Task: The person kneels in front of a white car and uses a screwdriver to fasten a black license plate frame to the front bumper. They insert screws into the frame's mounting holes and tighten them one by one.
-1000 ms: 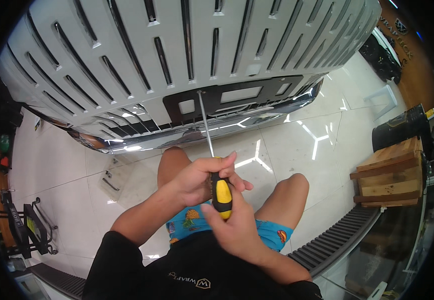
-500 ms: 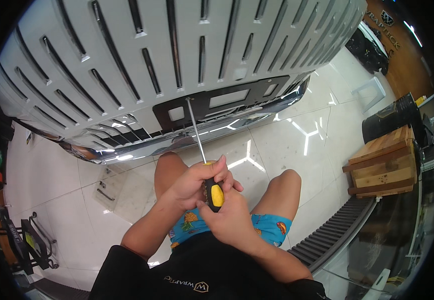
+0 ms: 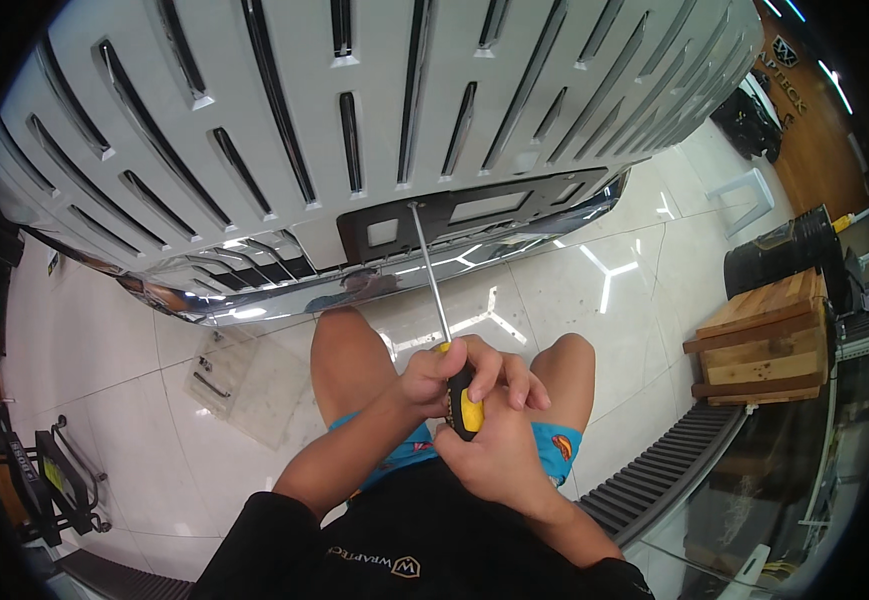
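Note:
A long screwdriver (image 3: 432, 272) with a yellow and black handle points away from me, its tip at the upper left part of a black plate bracket (image 3: 424, 222). The bracket has rectangular cutouts and is fixed low on a white slotted car grille (image 3: 379, 150). My left hand (image 3: 442, 378) wraps round the front of the handle, where the shaft begins. Behind it, my right hand (image 3: 494, 435) grips the rear of the handle. Whether a screw sits under the tip is too small to tell.
A chrome bumper strip (image 3: 354, 288) runs below the bracket. On the floor to the left lies a clear sheet (image 3: 254, 385), with a black metal stand (image 3: 59, 475) farther left. At the right are a wooden crate (image 3: 759, 350), a black drum (image 3: 779, 245) and a white stool (image 3: 742, 200).
The grille, bracket and screwdriver have shifted right in view. Both hands stay on the handle, which has turned slightly, and the fingers of my left hand have changed position.

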Motion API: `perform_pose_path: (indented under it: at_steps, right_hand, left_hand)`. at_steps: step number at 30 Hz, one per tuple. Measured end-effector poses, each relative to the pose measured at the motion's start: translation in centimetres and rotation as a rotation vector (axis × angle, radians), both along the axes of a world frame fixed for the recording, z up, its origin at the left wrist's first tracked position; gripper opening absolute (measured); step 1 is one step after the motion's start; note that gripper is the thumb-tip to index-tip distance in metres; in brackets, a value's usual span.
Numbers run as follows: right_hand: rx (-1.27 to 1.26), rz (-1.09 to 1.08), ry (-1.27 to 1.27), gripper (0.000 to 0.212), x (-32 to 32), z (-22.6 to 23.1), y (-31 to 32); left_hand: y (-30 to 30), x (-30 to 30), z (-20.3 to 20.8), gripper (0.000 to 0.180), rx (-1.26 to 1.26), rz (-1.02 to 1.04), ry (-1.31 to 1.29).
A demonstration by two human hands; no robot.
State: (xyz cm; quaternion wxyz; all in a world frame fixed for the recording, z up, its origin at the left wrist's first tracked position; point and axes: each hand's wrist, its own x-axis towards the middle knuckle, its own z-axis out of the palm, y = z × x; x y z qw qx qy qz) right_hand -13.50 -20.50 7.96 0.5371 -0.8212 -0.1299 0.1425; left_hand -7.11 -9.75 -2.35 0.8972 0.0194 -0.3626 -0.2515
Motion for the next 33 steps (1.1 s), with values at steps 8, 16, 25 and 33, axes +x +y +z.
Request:
perform_pose_path:
  at_steps: [8, 16, 25, 33]
  right_hand:
    - [0.339, -0.003, 0.238, 0.041, 0.0, -3.0, -0.5]
    - [0.880, -0.050, 0.821, 0.028, -0.4, -2.5, -1.3]
    - [0.670, 0.162, 0.727, 0.033, 1.5, -0.8, -2.4]
    - [0.282, -0.045, 0.341, 0.037, 3.2, -0.8, -13.0]
  left_hand:
    - [2.0, -2.4, 2.3, 0.055, 0.461, 0.112, 0.478]
    - [2.1, -2.6, 5.5, 0.056, 0.748, 0.130, 0.744]
    - [3.0, -3.2, 6.5, 0.047, 0.804, 0.405, 0.699]
    - [0.5, 6.9, 6.1, 0.039, 1.109, 0.686, 0.359]
